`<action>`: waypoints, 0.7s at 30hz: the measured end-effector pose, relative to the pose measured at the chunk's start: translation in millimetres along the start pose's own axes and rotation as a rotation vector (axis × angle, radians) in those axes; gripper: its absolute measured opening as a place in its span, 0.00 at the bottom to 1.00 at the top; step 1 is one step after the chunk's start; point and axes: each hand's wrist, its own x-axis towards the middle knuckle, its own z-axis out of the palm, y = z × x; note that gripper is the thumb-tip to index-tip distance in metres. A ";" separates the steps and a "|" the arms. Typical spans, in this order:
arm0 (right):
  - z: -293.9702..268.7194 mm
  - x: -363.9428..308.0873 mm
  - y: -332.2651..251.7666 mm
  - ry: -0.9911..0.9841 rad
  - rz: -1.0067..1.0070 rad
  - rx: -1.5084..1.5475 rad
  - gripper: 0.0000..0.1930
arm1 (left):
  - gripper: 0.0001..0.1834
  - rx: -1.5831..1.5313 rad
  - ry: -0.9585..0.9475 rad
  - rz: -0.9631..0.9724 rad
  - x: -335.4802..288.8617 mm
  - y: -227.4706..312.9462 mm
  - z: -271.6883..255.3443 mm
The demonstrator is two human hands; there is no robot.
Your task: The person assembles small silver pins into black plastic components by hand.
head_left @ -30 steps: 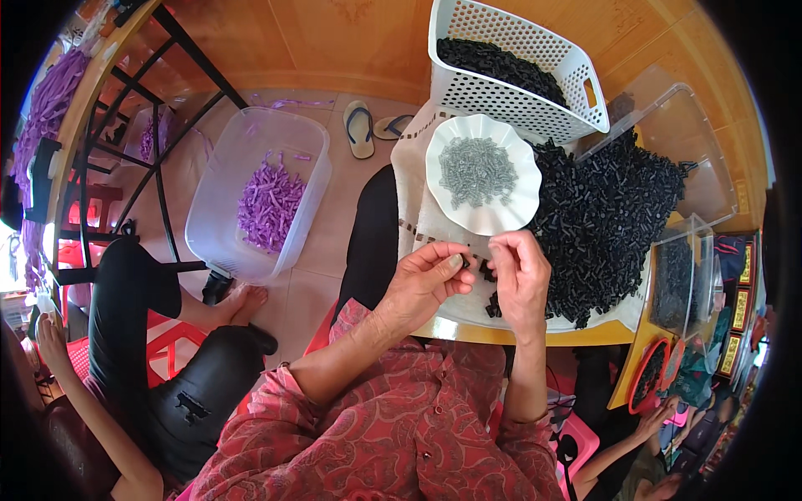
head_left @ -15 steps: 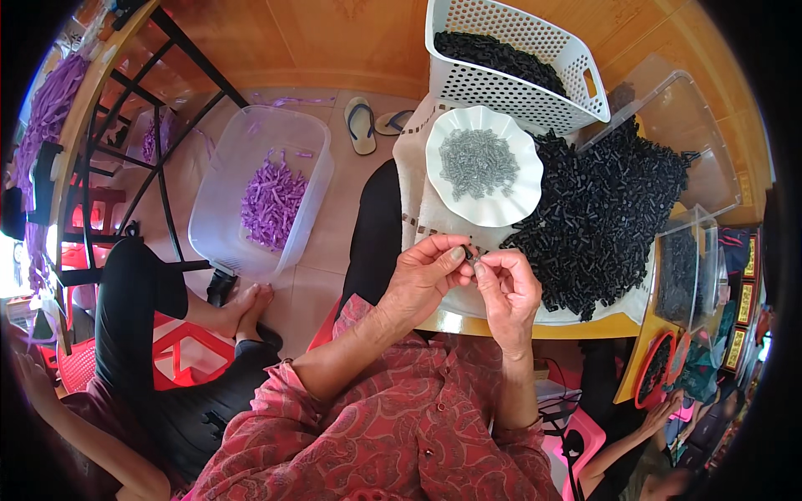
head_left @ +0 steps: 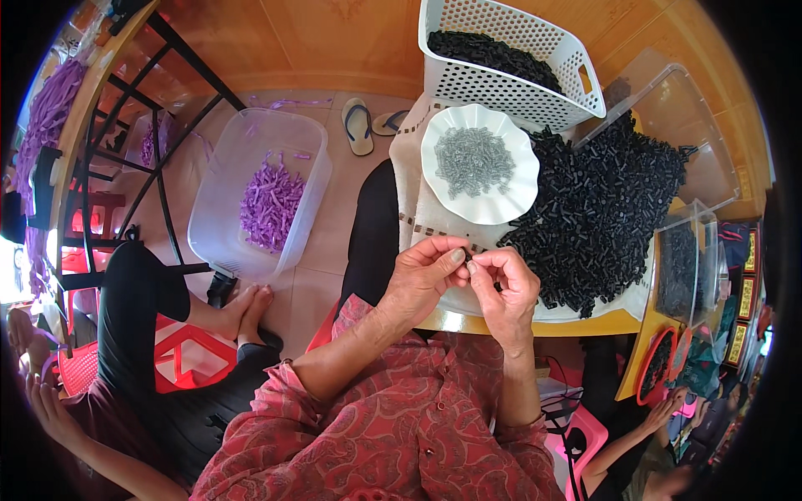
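Note:
Above the table's front edge, my left hand (head_left: 418, 282) pinches a small black cylindrical piece (head_left: 468, 255) between thumb and forefinger. My right hand (head_left: 508, 292) meets it from the other side, thumb and forefinger closed at the same piece. Fingertips cover most of it, and anything else held there is hidden. Just beyond my hands is a white wavy-rimmed plate (head_left: 439, 190) bearing many small clear pieces (head_left: 474, 163). To its right spreads a large heap of short black cylindrical pieces (head_left: 593, 221) on a pale cloth (head_left: 415, 188).
A white perforated basket (head_left: 518, 83) of black pieces stands behind the plate. Clear bins (head_left: 706, 292) line the right side. On the floor at left, a translucent tub (head_left: 219, 200) holds purple strips (head_left: 271, 204), near sandals (head_left: 357, 127). Other people sit at both sides; one hand (head_left: 54, 417) shows lower left.
My fingertips have drawn closer around the black piece; a pale bit seen at my right fingertips is now hidden. At lower left, another person's hand has moved up into view.

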 end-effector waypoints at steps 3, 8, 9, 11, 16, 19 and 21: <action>-0.9 1.3 -0.9 -0.014 -0.003 0.007 0.05 | 0.11 0.009 -0.026 0.006 0.2 0.9 -1.1; -4.3 4.9 -9.6 -0.071 0.214 0.214 0.04 | 0.10 0.020 -0.042 -0.007 -1.1 3.3 -0.2; -5.0 4.5 -9.0 -0.071 0.214 0.214 0.04 | 0.10 -0.008 -0.060 -0.034 -1.1 3.8 -0.5; -7.2 3.3 -6.9 -0.043 0.311 0.308 0.05 | 0.10 -0.035 -0.078 -0.061 -1.4 7.4 2.3; -9.4 -1.7 -2.2 0.046 0.362 0.344 0.06 | 0.12 -0.128 -0.040 -0.130 -1.9 15.3 4.2; -19.6 -5.9 -0.6 0.097 0.371 0.309 0.06 | 0.12 -0.126 -0.044 -0.143 -1.8 15.1 4.9; -26.7 -8.8 -0.3 0.132 0.385 0.290 0.06 | 0.12 -0.109 -0.035 -0.141 -2.0 17.3 5.2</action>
